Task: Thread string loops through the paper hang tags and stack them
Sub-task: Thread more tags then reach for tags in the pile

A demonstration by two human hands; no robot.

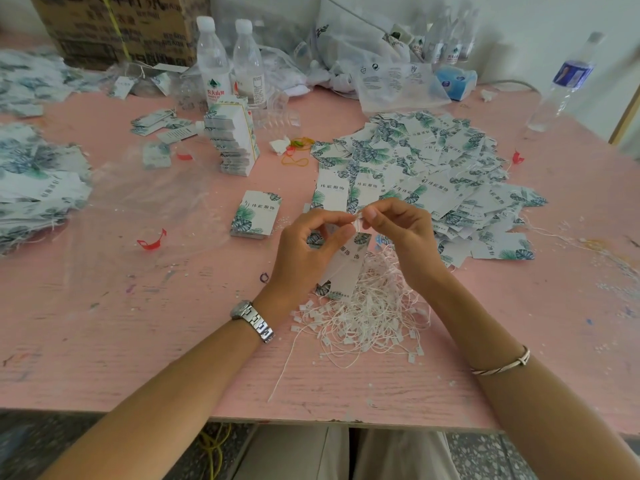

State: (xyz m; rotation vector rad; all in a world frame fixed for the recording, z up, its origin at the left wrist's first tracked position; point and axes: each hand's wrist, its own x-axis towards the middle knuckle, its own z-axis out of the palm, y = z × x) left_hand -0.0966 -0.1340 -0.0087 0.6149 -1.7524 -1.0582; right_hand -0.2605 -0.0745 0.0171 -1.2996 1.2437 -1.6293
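Hands (304, 251) (403, 230) pinch string (358, 217) at hang tag (346, 268) top.

Small packing workshop: pink worktable (104, 341) heaped with hang tags (433, 168), string loops (363, 317), cardboard carton (114, 26).

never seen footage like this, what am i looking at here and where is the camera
There is no machine: these are a person's two bare hands, filmed by one camera worn on the head, looking down. The left hand pinches a paper hang tag near its top, and the right hand pinches a thin white string at that same spot. Under them on the pink table lies a tangle of string loops. Beyond are a loose heap of tags, a small neat stack and water bottles.
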